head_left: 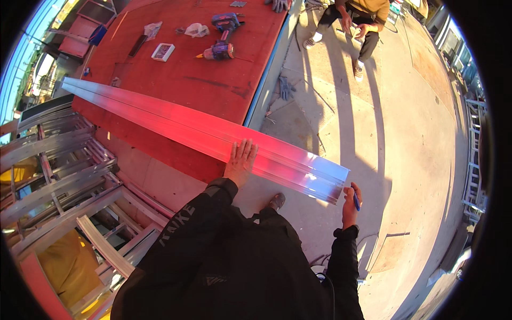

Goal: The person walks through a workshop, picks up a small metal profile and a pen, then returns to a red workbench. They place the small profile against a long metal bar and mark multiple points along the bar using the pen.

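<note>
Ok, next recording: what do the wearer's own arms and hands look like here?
Both arms are in long black fabric jacket sleeves: the left sleeve carries large grey lettering along the forearm, while the right sleeve shows no clear marking. Both sleeves reach about to the wrist. The left hand and right hand are bare, without gloves.

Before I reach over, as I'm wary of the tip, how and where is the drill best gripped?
Probably by the narrow handle of the drill, between battery and body, from the right side of the red table: it lies on its side, tip pointing left.
</note>
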The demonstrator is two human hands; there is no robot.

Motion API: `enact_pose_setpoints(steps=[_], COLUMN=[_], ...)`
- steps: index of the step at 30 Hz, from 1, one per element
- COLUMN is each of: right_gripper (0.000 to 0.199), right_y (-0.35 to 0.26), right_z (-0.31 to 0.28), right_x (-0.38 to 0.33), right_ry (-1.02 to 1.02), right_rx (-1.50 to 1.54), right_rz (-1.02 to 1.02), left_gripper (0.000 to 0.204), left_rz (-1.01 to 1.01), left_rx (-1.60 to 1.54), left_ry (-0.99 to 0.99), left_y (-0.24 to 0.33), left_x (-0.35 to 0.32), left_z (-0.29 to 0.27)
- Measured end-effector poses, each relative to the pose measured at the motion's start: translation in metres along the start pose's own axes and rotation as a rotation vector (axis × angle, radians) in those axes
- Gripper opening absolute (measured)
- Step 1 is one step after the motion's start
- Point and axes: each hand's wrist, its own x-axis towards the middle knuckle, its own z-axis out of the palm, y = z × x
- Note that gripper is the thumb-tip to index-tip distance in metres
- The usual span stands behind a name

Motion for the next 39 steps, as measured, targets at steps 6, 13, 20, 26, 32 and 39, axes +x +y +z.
enact_pose_setpoints(steps=[6,13,20,26,32,39], right_gripper=[0.041,0.024,0.027,0.02,0.026,0.029], right_y=[-0.047,-0.108,-0.209,-0.299,-0.374,-0.419], right_z=[0.053,0.274,0.522,0.695,0.909,1.102], right_x=[-0.02,-0.067,-0.166,-0.223,-0.225,-0.196], right_ry=[0.318,-0.049,-0.419,-0.815,-0.84,-0.609], right_rx=[0.131,0.353,0.185,0.316,0.485,0.021], right_rz=[-0.076,-0.329,-0.513,-0.394,-0.308,-0.554], left_gripper=[0.092,0.084,0.082,0.075,0.073,0.056], left_rz=[0.121,-0.169,-0.678,-0.925,-1.161,-1.471], left_rx=[-0.318,-0.498,-0.51,-0.605,-0.706,-1.01], left_ry=[0.084,0.291,0.342,0.414,0.281,0.062], left_y=[-0.032,-0.145,-0.257,-0.333,-0.45,-0.565], left_x=[-0.052,-0.223,-0.361,-0.422,-0.472,-0.542], left_z=[-0.039,-0.042,-0.023,-0.01,0.018,0.019])
